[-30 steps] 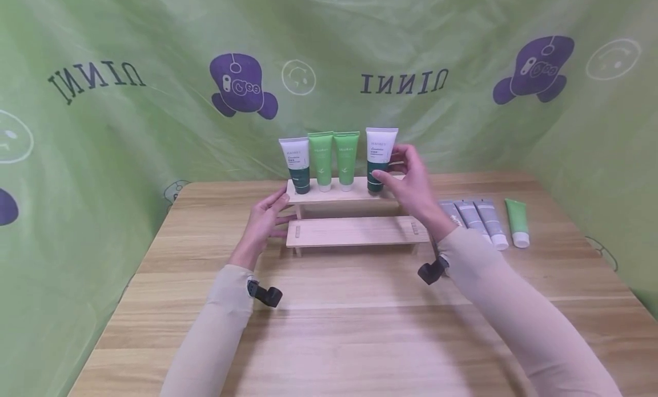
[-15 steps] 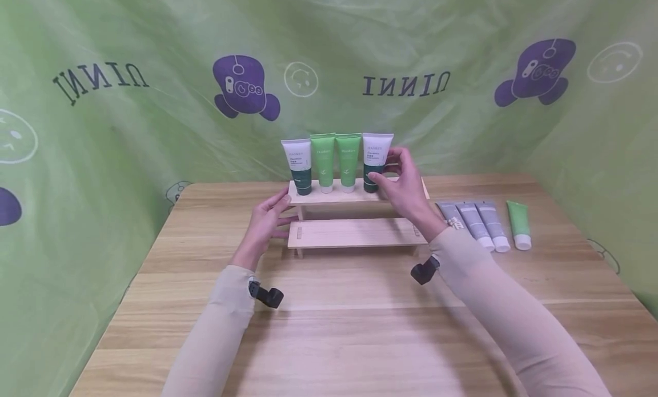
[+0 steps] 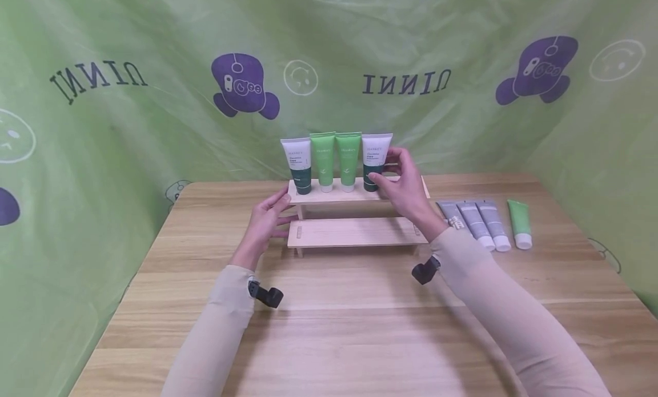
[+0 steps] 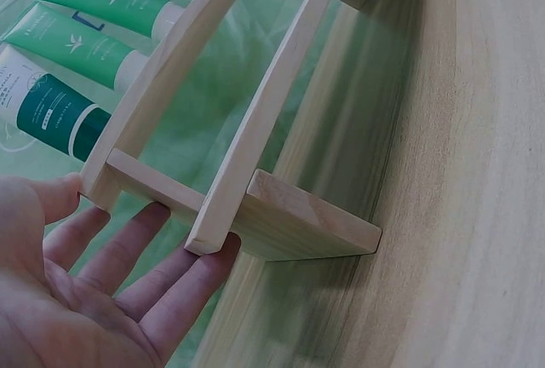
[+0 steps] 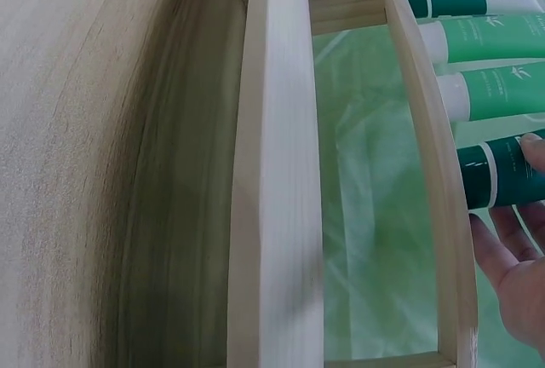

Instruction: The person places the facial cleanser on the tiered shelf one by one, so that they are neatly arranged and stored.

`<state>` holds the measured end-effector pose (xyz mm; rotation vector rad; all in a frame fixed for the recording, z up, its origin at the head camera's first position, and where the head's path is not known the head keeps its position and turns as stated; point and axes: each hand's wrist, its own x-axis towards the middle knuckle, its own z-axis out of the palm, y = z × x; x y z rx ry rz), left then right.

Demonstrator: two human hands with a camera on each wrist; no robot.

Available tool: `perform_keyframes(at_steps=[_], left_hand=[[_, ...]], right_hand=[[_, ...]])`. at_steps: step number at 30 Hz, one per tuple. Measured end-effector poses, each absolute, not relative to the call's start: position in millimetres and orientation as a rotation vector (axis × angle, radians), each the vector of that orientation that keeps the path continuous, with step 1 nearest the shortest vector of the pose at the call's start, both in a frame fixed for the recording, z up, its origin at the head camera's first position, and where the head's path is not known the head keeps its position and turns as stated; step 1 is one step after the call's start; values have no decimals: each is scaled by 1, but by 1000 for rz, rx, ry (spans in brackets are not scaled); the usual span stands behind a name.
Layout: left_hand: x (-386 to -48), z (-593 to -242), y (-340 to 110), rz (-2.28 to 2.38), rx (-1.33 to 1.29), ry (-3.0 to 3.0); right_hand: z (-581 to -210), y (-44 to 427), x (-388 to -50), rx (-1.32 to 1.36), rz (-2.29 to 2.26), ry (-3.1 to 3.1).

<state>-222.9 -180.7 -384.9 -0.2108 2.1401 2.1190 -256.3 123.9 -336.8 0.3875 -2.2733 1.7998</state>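
Observation:
A two-tier wooden shelf (image 3: 357, 231) stands on the table. My left hand (image 3: 264, 223) touches its left end, fingers fairly straight; in the left wrist view the left fingertips (image 4: 223, 253) rest against the planks. On the upper tier several squeeze tubes stand upright on their caps. A white and dark green tube (image 3: 297, 165) is at the left, then two light green tubes (image 3: 323, 161). My right hand (image 3: 406, 188) holds another white and dark green tube (image 3: 377, 148) at the row's right, thumb in front, other fingers behind or beside it. Its cap meets the upper tier.
Three grey tubes (image 3: 473, 223) lie on the table (image 3: 329, 340) to the right of the shelf, the nearest partly behind my right forearm. Beside them lies one light green tube (image 3: 519, 224). A green printed curtain (image 3: 329, 37) hangs behind and at both sides.
My right hand has moved the white and dark green tube slightly left and down, closer to the light green tubes. Over the last half second it holds nearly still. My left hand stays at the shelf.

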Motion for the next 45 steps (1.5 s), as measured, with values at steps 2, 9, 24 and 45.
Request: perform_keyframes(at_steps=[2,9,24,45], left_hand=[[-223,-384,-180,2123,-215,2136],[-222,-384,-180,2117,-226,2139],[-224,-384,-180,2103,-203,2146],[-223,-385,-181,2119,-218,2108]], right_hand=[[-337,124,-256,386,1798,-2278],[-339,127,-256,384,1815,-2299],[-328,156,-250,363,1885,-2279],[-323,224,-200,151,2151,-2405]])
